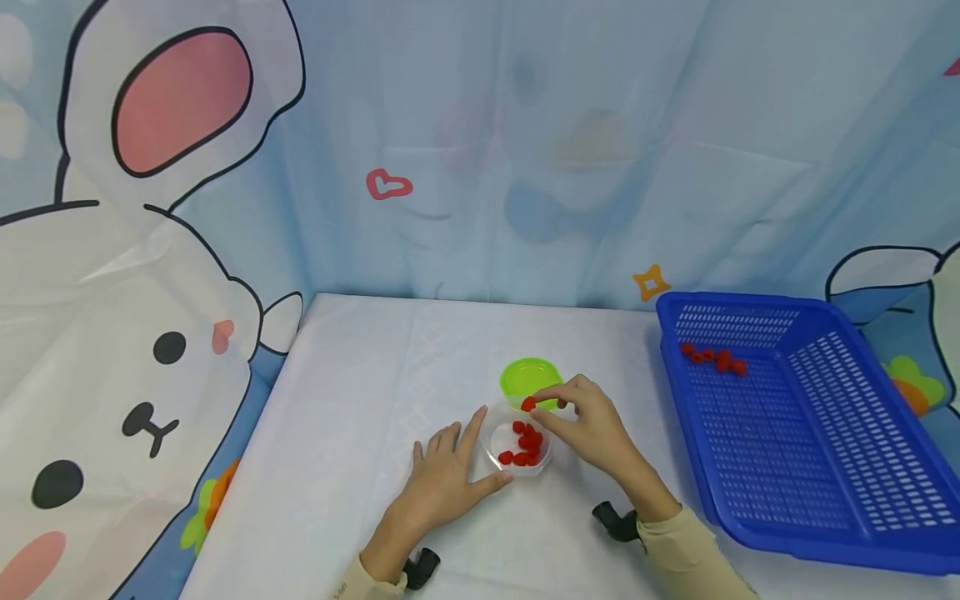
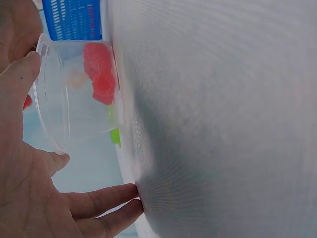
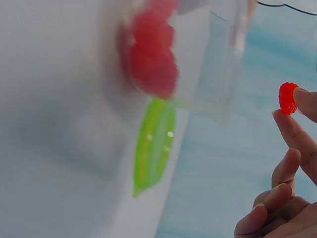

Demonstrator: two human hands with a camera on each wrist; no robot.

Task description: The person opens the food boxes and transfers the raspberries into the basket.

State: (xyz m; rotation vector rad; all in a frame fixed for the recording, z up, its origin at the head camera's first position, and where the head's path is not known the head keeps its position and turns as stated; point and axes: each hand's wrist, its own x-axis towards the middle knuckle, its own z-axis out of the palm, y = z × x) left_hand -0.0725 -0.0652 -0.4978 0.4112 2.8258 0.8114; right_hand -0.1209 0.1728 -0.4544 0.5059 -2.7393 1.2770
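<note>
My right hand pinches a red raspberry between thumb and index finger, above the far rim of a clear plastic cup. Several more raspberries lie on the cup's bottom. At the cup's near left side is my left hand, fingers spread and fairly straight, with thumb and index finger touching the rim. Two of its other fingertips rest on the table in the left wrist view. Just behind the cup lies a bright green round lid, partly covered by the right hand in the head view.
To the right stands a large blue plastic basket with a raised rim, and several raspberries sit near its far left corner. A white cloth covers the table. Behind hangs a printed blue curtain.
</note>
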